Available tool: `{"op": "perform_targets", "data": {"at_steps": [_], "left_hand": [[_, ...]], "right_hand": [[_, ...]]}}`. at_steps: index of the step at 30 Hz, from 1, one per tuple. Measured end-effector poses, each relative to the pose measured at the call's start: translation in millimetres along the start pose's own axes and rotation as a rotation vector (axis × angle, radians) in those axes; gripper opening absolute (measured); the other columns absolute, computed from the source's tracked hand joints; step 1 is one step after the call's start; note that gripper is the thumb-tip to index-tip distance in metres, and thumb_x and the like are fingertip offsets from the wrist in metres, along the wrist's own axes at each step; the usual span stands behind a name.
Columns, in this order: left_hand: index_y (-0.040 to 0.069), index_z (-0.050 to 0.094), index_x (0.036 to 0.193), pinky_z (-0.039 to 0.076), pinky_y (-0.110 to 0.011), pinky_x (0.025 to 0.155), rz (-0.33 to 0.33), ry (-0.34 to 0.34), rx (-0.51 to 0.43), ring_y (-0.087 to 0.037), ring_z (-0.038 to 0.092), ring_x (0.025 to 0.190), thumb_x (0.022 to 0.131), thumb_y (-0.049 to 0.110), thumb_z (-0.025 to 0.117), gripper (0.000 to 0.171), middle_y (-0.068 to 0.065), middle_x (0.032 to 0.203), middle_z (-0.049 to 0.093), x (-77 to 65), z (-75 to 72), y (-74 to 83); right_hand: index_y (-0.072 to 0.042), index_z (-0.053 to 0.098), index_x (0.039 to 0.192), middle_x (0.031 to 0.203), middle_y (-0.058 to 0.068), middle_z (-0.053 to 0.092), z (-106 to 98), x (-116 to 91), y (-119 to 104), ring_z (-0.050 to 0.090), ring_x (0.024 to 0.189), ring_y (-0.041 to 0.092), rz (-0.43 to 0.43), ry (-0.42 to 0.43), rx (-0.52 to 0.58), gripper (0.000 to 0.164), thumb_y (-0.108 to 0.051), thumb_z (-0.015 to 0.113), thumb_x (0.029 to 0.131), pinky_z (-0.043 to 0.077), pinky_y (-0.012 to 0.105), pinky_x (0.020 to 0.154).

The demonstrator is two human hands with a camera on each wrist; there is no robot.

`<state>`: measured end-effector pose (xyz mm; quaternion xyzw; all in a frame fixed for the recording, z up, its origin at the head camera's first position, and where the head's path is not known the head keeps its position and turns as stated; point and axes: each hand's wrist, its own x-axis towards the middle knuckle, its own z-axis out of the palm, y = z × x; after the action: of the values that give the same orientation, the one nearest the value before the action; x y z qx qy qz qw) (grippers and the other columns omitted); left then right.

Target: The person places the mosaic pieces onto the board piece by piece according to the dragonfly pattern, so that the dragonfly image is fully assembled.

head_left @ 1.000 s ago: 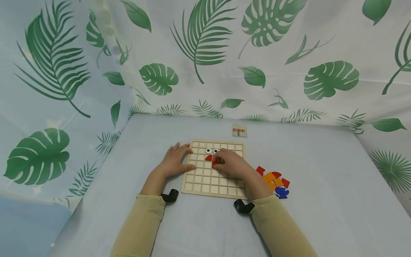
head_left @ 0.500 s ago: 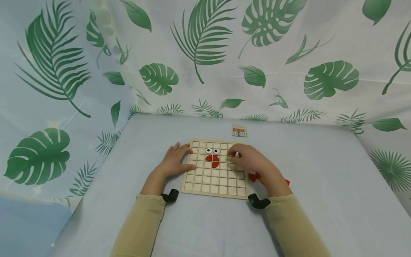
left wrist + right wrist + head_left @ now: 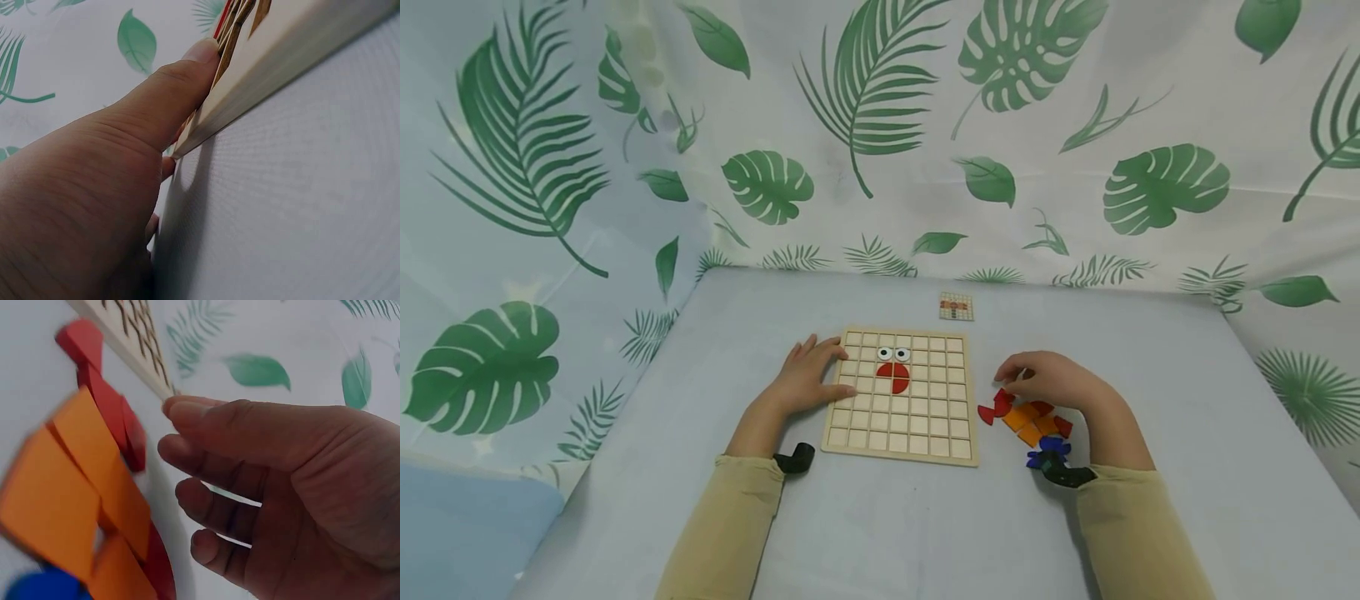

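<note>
A wooden grid board (image 3: 898, 419) lies flat on the table. On it sit two round eye pieces (image 3: 893, 353) and, right below, three red quarter-circle pieces (image 3: 892, 377) side by side. My left hand (image 3: 801, 379) rests at the board's left edge; its thumb (image 3: 200, 53) lies over the rim in the left wrist view. My right hand (image 3: 1060, 379) hovers just behind a loose pile of red pieces (image 3: 1003, 402), orange squares (image 3: 1022, 417) and blue pieces (image 3: 1054, 448). In the right wrist view its fingers are loosely bent, with nothing visible between them.
Behind the board lies a small pattern card (image 3: 956, 306) with a coloured picture on a grid. Leaf-printed cloth (image 3: 865, 208) hangs round the back and sides of the white table. A black wrist device (image 3: 1067, 475) sits close to the blue pieces.
My right hand has left the red pieces on the board and moved right to the loose pile. A red quarter piece it was touching now lies uncovered. My left hand stays put.
</note>
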<state>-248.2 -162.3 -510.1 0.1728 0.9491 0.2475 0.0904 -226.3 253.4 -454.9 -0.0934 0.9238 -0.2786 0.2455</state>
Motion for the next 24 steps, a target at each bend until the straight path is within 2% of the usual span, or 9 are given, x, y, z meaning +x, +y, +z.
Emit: {"op": "perform_targets", "data": {"at_steps": [11,17,24], "left_hand": [[0.023,0.052,0.127,-0.001,-0.053,0.126,-0.01,0.002,0.005,-0.035,0.005,0.155,0.083,0.057,0.073,0.06,-0.002,0.163,0.028,1.0,2.2,-0.9],[0.023,0.052,0.128,-0.002,-0.053,0.126,-0.007,-0.006,0.005,-0.036,0.005,0.155,0.083,0.057,0.072,0.061,-0.003,0.163,0.028,-0.5,0.1,0.0],[0.022,0.051,0.129,-0.001,-0.054,0.126,0.0,-0.007,0.009,-0.037,0.005,0.154,0.083,0.058,0.072,0.061,-0.003,0.163,0.028,-0.5,0.7,-0.4]], "right_hand": [[-0.025,0.066,0.114,0.098,0.007,0.055,3.0,-2.3,20.0,0.055,0.08,0.022,-0.014,-0.041,0.062,0.023,-0.025,0.069,0.091,0.051,0.031,0.069],[-0.023,0.064,0.112,0.093,0.007,0.053,7.0,2.7,21.6,0.054,0.077,0.022,-0.022,-0.026,0.057,0.021,-0.024,0.07,0.091,0.049,0.031,0.065],[-0.019,0.061,0.11,0.085,0.006,0.052,8.6,5.1,24.1,0.052,0.073,0.021,-0.024,0.03,0.037,0.025,-0.029,0.071,0.09,0.045,0.031,0.061]]}}
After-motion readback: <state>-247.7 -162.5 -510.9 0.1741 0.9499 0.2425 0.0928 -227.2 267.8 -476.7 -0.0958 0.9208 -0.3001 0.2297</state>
